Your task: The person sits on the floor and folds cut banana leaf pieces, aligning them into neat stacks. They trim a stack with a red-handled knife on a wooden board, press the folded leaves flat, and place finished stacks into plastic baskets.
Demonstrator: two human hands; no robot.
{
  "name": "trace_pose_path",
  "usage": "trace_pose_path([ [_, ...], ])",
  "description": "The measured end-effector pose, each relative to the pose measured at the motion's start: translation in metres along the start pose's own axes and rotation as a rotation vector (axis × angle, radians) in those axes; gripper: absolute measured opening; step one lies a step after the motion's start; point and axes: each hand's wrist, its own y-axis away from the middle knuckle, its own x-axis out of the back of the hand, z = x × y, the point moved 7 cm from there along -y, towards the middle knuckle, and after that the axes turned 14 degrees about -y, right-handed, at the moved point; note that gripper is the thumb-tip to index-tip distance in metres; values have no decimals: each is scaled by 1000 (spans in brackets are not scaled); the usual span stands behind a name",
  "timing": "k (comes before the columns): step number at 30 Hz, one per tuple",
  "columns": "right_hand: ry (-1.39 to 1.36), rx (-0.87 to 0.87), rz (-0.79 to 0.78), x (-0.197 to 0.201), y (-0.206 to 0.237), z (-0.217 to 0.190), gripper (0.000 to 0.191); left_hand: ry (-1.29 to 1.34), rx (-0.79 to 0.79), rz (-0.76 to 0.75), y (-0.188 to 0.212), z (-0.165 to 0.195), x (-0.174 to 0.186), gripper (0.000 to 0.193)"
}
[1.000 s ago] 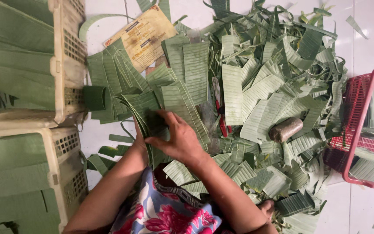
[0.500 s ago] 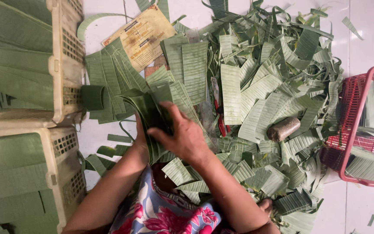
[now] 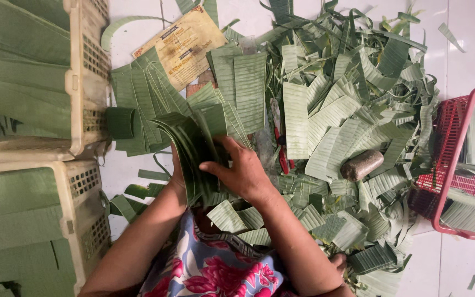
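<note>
Both hands grasp a curved stack of leaves (image 3: 191, 151) over the floor (image 3: 133, 176): right hand (image 3: 243, 170) clasped on top, left hand (image 3: 176, 175) mostly hidden beneath. Cream crates (image 3: 86, 82) at floor's left edge, red basket (image 3: 457, 165) at right; leaf pile (image 3: 336, 110) beyond

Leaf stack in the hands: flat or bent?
Bent. The leaf stack curves over between the left hand and right hand, its layered edges fanning in an arc, unlike the flat leaf pieces on the floor.
</note>
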Motion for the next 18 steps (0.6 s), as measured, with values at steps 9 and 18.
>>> trace_pose_path([
  [9,50,38,41,4,4,6,41,-25,117,44,10,-2,-9,84],
  [18,-81,71,243,24,1,63,17,13,85,-106,15,17,-34,86],
])
